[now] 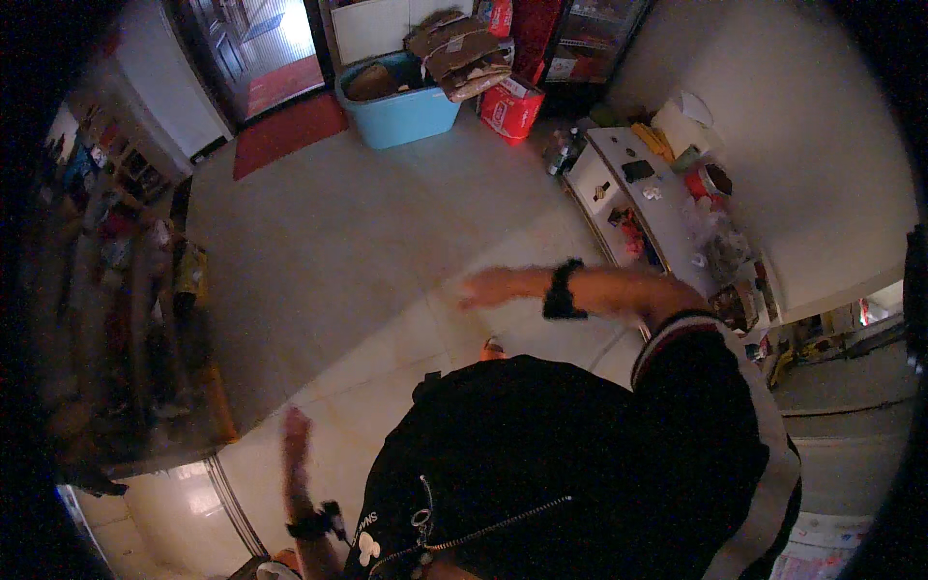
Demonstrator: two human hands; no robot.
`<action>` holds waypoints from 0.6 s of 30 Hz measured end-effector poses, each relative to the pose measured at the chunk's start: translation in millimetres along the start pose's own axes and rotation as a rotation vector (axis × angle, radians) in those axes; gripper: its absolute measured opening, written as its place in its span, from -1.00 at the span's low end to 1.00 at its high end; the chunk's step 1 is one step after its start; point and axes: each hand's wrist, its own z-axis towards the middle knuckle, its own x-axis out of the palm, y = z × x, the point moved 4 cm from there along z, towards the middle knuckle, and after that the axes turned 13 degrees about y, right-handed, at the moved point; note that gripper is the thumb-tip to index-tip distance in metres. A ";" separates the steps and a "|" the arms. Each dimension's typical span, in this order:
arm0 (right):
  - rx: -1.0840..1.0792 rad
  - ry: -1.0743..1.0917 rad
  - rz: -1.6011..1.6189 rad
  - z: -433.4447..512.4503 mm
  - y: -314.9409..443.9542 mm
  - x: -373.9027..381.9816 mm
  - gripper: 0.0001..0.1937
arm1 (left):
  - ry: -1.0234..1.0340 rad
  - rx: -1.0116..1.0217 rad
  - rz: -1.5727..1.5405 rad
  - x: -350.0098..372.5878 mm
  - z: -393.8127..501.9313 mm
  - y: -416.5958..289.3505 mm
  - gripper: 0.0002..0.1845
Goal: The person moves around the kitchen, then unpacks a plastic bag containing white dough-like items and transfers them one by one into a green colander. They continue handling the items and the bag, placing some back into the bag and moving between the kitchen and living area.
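My right hand (496, 286) stretches across my front above the tiled floor (326, 239). It is blurred, with nothing visible in it and some fingers apart. A black band with a square block (565, 293) circles that wrist. Low on the left, my left hand (295, 431) hangs over the floor, also blurred. No object shows in it, but its fingers cannot be made out. Another black wrist device (315, 522) sits on the left wrist, with a cable at its side. Below my right hand, part of a foot (493, 349) shows past my dark shirt.
A white cabinet (656, 203) laden with small items runs along the right wall. Ahead stand a blue tub (406, 119), folded cardboard (467, 58) and a red box (511, 112). A red mat (290, 134) lies by the open doorway. Cluttered shelves (123, 268) line the left.
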 end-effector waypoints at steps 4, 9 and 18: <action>0.100 0.028 -0.119 -56.4 -10.7 75.3 -0.65 | -0.074 -0.114 -0.123 89.3 -34.4 124.1 -0.71; 0.219 -0.324 -0.250 -82.9 11.1 54.4 -0.60 | -0.494 -0.112 -0.001 6.3 -90.5 208.4 -0.74; -0.077 -0.686 0.160 -86.5 91.5 3.9 -0.75 | -0.371 0.079 -0.251 -32.7 -17.6 60.4 -0.58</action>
